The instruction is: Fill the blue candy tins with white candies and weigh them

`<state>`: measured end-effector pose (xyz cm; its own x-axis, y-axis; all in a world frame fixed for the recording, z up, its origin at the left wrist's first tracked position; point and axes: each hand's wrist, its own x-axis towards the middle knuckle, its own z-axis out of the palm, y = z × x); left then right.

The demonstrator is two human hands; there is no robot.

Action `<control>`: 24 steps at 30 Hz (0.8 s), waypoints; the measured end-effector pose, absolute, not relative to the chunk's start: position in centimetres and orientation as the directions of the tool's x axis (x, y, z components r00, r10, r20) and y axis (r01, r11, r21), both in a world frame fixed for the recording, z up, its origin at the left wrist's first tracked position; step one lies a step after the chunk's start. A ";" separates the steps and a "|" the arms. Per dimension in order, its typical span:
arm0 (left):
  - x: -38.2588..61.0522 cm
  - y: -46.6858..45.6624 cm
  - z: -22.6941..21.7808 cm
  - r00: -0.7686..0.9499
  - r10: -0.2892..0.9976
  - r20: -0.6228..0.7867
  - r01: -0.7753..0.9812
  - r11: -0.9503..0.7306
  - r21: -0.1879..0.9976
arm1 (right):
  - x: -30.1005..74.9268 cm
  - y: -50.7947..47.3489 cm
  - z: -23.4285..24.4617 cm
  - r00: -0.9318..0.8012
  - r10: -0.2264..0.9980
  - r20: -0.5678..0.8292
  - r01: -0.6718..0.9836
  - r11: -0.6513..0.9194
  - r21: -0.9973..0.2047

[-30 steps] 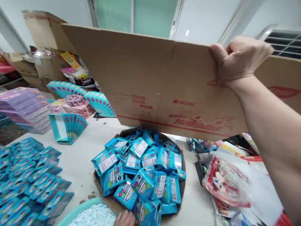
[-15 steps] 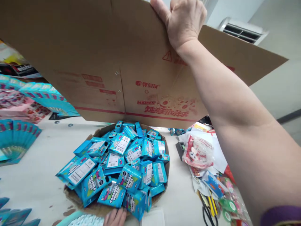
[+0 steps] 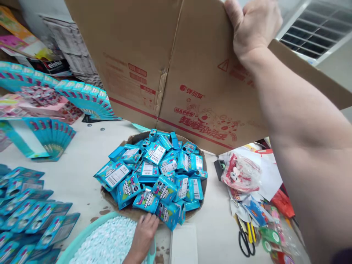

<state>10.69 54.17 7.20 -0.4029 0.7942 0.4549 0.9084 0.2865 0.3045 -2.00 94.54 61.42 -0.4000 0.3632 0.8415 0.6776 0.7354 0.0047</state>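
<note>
My right hand (image 3: 251, 27) is raised and closed on the top edge of a large flattened cardboard box (image 3: 170, 62) with red print, held upright above the table. Below it a round cardboard tray (image 3: 131, 138) is heaped with several small blue candy boxes (image 3: 156, 176). My left hand (image 3: 143, 231) rests at the near rim of that tray, fingers curled against the lowest blue boxes; whether it grips anything I cannot make out. A teal basin (image 3: 82, 238) of small white pieces sits just left of that hand.
Flattened blue packages lie in rows at lower left (image 3: 24, 212) and fanned stacks stand at the back left (image 3: 82, 99). Scissors (image 3: 246, 238), tape and a red-and-white toy bag (image 3: 242, 172) clutter the right. A white card (image 3: 184, 244) lies by the tray. A vent grille (image 3: 316, 29) is upper right.
The cardboard box has swung and tilted, its left end now nearer the tray. My left hand has slid further up to the tray rim. The view has shifted left.
</note>
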 end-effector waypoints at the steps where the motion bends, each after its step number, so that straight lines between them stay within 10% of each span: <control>1: 10.7 54.1 7.3 -0.411 0.792 0.451 0.904 0.294 0.309 | -1.6 94.9 61.2 -0.392 0.357 0.848 0.685 0.728 0.010; 24: 9.8 49.7 10.7 -0.273 0.873 0.404 0.960 0.220 0.174 | -1.7 95.6 59.4 -0.546 0.431 0.719 0.607 0.795 -0.016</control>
<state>9.84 49.66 10.68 -0.2732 0.8731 0.4038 0.9599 0.2198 0.1741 -1.75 95.60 59.42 -0.5456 0.4306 0.7190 0.6067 0.7948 -0.0155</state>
